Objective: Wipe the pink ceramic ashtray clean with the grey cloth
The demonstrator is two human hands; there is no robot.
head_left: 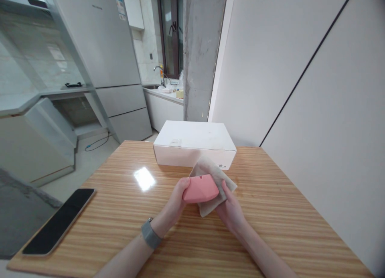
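Observation:
My left hand [179, 191] is closed around the left end of a small pink case [201, 189], with the thumb on its top. A dark notch shows at the case's far edge. In my right hand [230, 207] is a light grey cloth [210, 206], pinched under the thumb and spread behind and beneath the case. The cloth touches the right end of the case. Both hands are above the wooden table [264, 230], and the fingers under the cloth are hidden.
Behind the hands a white cardboard box [195, 135] lies on the table. A dark flat tablet-like device [61, 222] rests at the left edge. Beyond the table stand a grey fridge [99, 41] and a concrete pillar [203, 53]; a white wall panel [337, 109] rises on the right.

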